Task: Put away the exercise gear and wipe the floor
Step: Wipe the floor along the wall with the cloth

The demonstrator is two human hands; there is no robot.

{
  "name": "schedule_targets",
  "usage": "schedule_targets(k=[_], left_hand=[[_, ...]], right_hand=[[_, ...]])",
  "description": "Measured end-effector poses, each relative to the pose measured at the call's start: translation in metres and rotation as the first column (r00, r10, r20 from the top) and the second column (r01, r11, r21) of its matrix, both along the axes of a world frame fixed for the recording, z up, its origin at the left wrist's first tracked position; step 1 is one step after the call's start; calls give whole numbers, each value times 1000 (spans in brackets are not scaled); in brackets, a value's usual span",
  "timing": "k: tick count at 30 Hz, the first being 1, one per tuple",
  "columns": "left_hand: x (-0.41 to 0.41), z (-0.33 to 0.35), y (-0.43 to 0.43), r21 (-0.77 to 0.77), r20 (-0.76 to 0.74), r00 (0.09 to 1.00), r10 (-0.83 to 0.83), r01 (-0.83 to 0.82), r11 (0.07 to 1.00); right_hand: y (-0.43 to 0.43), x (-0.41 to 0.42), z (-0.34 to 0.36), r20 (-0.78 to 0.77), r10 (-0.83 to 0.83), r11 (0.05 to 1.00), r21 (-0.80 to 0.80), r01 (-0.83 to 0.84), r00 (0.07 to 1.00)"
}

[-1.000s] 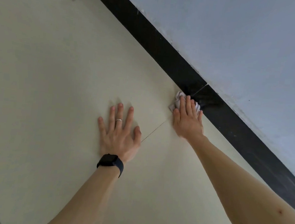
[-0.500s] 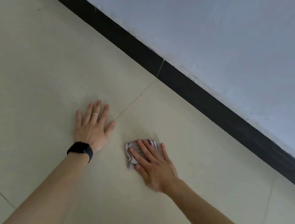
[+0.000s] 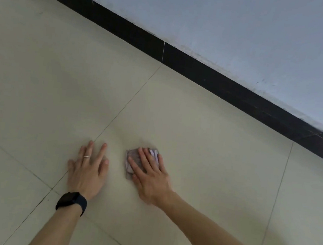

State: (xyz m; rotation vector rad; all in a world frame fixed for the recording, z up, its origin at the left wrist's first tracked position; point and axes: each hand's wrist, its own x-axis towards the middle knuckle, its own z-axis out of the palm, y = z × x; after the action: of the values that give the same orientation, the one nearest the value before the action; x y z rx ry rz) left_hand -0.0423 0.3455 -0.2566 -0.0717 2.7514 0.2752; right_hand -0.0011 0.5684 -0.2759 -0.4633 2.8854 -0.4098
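Note:
A small crumpled greyish cloth (image 3: 132, 159) lies on the cream tiled floor (image 3: 203, 145). My right hand (image 3: 150, 174) presses flat on it with straight fingers, covering most of it. My left hand (image 3: 88, 168), with a ring and a dark watch at the wrist, rests flat on the floor just left of the cloth, fingers spread. No exercise gear is in view.
A black skirting board (image 3: 200, 75) runs diagonally from the upper left to the right edge, under a pale blue-grey wall (image 3: 242, 31). Thin tile joints (image 3: 127, 101) cross the floor around both hands.
My right hand has drawn the cloth back from the skirting board toward me across the tile. My left hand has stayed flat on the floor, now close beside the cloth.

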Motion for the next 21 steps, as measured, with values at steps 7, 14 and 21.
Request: schedule_targets(k=[7, 14, 21], left_hand=[[69, 3, -18, 32, -6, 992, 122, -122, 992], [117, 2, -57, 5, -48, 980, 196, -196, 981], [149, 9, -69, -50, 7, 967, 254, -254, 966]], right_hand=[[32, -57, 1, 56, 21, 990, 137, -28, 998], [-76, 53, -4, -4, 402, 914, -51, -401, 916], [-66, -41, -6, 52, 246, 963, 97, -250, 968]])
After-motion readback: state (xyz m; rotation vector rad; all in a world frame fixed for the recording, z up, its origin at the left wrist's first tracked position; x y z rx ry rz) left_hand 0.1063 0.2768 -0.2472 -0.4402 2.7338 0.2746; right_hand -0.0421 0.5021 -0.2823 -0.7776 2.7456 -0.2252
